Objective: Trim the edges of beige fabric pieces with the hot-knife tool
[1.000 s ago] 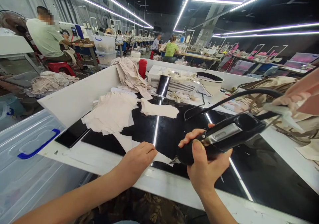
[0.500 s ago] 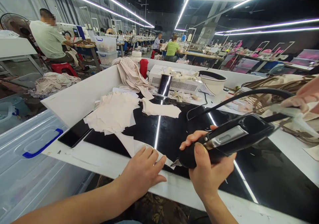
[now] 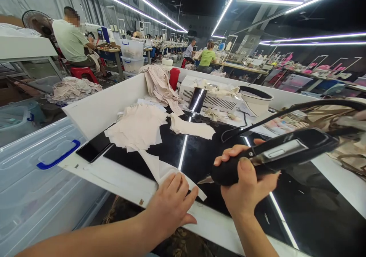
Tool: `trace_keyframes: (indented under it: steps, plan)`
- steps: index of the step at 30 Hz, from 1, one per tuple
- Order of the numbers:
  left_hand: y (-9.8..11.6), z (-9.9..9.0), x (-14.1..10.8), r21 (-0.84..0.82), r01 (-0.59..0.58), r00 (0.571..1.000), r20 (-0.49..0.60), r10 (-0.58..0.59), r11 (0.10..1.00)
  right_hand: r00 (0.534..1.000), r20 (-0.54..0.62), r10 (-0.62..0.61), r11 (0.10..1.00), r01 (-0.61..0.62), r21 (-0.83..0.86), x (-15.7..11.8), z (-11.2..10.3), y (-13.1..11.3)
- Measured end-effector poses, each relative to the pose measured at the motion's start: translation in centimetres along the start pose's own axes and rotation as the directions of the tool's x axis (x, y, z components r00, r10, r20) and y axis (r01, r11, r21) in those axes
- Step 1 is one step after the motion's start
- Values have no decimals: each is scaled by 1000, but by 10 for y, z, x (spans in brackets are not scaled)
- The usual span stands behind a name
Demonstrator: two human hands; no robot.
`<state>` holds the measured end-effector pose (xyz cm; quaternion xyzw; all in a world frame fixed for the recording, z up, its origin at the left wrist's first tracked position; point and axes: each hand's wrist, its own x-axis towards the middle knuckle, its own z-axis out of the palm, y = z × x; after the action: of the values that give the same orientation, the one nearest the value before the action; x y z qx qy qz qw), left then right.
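Note:
My left hand (image 3: 174,203) lies palm down with spread fingers on a narrow, pale cream fabric piece (image 3: 156,167) at the table's front edge. One side of the piece is folded over, and part of it is hidden under my hand. My right hand (image 3: 247,184) is wrapped round a black corded handheld tool (image 3: 277,154) with a silver panel and a pointed metal tip. The tip is close to the fabric's far edge; I cannot tell whether they touch. Behind the left hand, a stack of cream fabric pieces (image 3: 138,125) overlaps the worked piece's upper end. Another small stack (image 3: 191,126) lies farther back.
A dark glossy panel (image 3: 311,207) covers much of the white table. A phone-like black slab (image 3: 94,146) lies at the left. Behind are a red cup (image 3: 174,78) and a white vented box (image 3: 221,101). A clear bin (image 3: 42,188) stands left; several people sit farther off.
The tool's tip has moved slightly away from the fabric's end, toward its far edge. My left hand stays on the fabric. The whole view has shifted a little.

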<state>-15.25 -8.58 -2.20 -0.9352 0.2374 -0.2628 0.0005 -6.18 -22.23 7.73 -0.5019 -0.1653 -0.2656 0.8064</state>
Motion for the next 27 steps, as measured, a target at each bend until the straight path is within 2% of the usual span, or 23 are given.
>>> trace_keyframes:
  steps: [6, 13, 16, 19, 27]
  plan:
    - [1, 4, 0, -18, 14, 1000, -16, -14, 1000, 998, 51, 22, 1000, -22, -2, -3, 4, 13]
    - [-2, 2, 0, -39, 5, 998, -56, -7, 999, 997, 41, 67, 998, -67, 8, -4, 7, 13]
    - [-3, 2, 0, -44, -10, 999, -46, 8, 999, 998, 37, 52, 998, -53, 32, -2, 10, 17]
    - [-3, 2, -1, -63, -21, 999, -25, 20, 998, 996, 81, 49, 999, -51, 21, -2, 10, 23]
    - [-20, -8, -1, -199, -59, 998, -41, 52, 978, 991, 106, 76, 996, -71, -52, -10, 7, 23]
